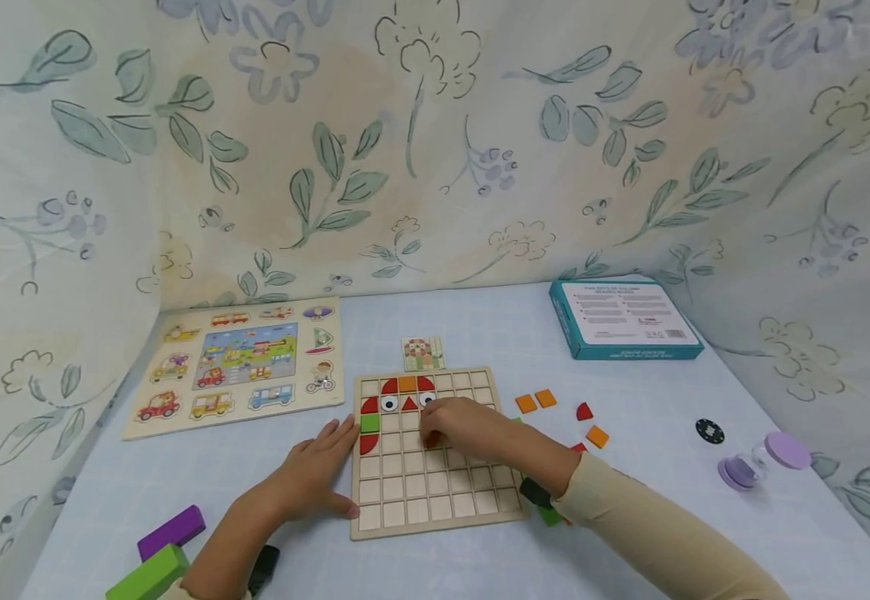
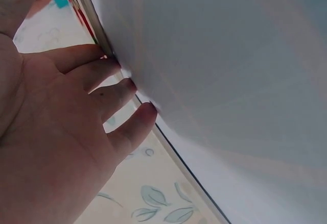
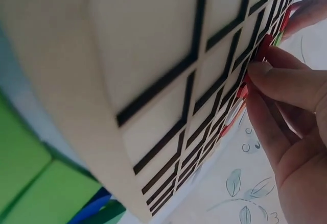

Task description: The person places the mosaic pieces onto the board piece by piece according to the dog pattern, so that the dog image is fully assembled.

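A wooden grid board (image 1: 416, 500) lies on the table. Its upper left squares hold red corner pieces (image 1: 369, 443), an orange square (image 1: 408, 384), a green square (image 1: 370, 423), a red triangle (image 1: 408, 404) and two round eye pieces (image 1: 389, 403). My right hand (image 1: 472, 425) is over the board's middle, pinching a small red piece (image 3: 263, 48) between thumb and fingers at the grid; its shape is mostly covered by the fingertips. At the board's left edge my left hand (image 1: 311, 471) rests with fingers extended, fingertips (image 2: 148, 109) right at the edge.
Behind the board lies a picture card (image 1: 423, 353). Loose orange tiles (image 1: 527, 403) and red pieces (image 1: 583, 411) are to its right, green tiles (image 1: 550, 517) under my right forearm. A vehicle puzzle (image 1: 315, 383), a box (image 1: 630, 312), a black chip (image 1: 709, 431) and blocks (image 1: 171, 533) surround it.
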### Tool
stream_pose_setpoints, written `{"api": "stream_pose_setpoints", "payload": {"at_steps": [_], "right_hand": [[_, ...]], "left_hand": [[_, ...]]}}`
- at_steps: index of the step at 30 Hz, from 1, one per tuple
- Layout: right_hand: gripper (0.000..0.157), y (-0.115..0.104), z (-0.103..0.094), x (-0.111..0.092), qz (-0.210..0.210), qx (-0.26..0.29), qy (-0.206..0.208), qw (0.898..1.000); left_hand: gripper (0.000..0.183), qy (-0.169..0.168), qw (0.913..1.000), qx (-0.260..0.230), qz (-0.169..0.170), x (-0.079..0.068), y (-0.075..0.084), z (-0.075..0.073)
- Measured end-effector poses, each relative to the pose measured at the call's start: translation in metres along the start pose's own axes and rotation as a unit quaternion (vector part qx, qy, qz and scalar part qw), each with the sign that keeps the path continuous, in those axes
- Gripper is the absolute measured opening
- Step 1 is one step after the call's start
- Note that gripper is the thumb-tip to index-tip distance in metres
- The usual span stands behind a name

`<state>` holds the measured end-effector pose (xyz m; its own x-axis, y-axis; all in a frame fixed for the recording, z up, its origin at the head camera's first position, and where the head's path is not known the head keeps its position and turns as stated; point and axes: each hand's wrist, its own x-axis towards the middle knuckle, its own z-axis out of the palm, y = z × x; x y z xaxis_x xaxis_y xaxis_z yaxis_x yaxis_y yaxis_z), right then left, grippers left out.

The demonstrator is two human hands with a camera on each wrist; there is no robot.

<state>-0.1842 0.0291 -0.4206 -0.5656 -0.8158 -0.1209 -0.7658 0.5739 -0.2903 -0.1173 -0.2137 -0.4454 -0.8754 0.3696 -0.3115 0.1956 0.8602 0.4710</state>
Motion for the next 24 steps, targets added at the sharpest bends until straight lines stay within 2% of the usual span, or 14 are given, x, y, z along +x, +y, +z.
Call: {"api": "stream_pose_setpoints", "payload": {"at_steps": [10, 17, 24], "right_hand": [[0.012, -0.0063, 0.0031, 0.0, -0.007, -0.014, 0.024, 1.0], [0.011, 0.0003, 0.0029, -0.0067, 0.011, -0.012, 0.021, 1.0], [0.008, -0.0019, 0.0065, -0.0072, 0.006, -0.053, 0.05, 0.997]], "left_hand": [[0.111, 0.003, 0.9997, 0.002, -0.024, -0.0053, 0.0, 0.0028], [0.109, 0.003, 0.9999, -0.002, -0.01, -0.0008, 0.0069, 0.0025], [0.11, 0.001, 0.9999, 0.002, -0.012, 0.002, 0.0075, 0.0056]]}}
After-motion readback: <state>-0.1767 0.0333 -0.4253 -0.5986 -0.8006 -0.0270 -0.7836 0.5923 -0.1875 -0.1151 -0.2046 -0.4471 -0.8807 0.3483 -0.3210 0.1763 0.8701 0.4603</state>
